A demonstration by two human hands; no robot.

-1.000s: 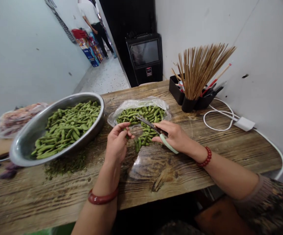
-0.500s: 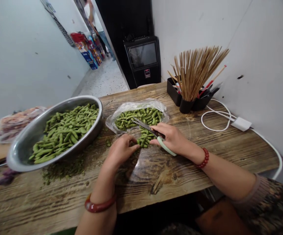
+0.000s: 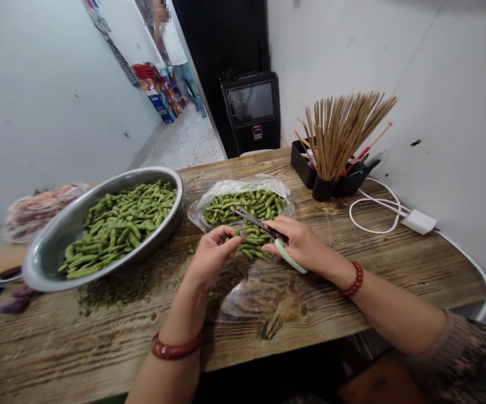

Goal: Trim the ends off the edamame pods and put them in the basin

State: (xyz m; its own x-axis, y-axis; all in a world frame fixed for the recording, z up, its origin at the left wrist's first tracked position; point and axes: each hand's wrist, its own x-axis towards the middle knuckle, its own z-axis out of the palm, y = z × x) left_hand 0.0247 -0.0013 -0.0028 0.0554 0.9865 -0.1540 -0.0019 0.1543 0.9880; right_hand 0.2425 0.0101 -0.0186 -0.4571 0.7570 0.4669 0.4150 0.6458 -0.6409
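Note:
My right hand (image 3: 295,238) grips a pair of scissors (image 3: 282,253) with pale green handles, its blades parted slightly and pointing up and left. My left hand (image 3: 215,247) pinches a green edamame pod (image 3: 237,232) between thumb and fingertips; most of the pod is hidden. Just beyond both hands lies a clear plastic bag (image 3: 198,210), spread open, with edamame pods (image 3: 246,203) in it. Several loose pods (image 3: 254,247) spill from its near side onto the wooden table (image 3: 243,331), between my hands.
A large metal basin (image 3: 36,269) full of pods stands at left, with stem trimmings (image 3: 112,294) beside it. Behind it lies a bagged pinkish pile (image 3: 45,210). At right are a black holder (image 3: 324,189) of wooden skewers and a white cable adapter (image 3: 419,222). A person (image 3: 179,56) stands beyond the doorway.
My left hand has risen slightly from the loose pods and now pinches one. My right hand still holds the scissors in nearly the same place. The whole view has shifted a little.

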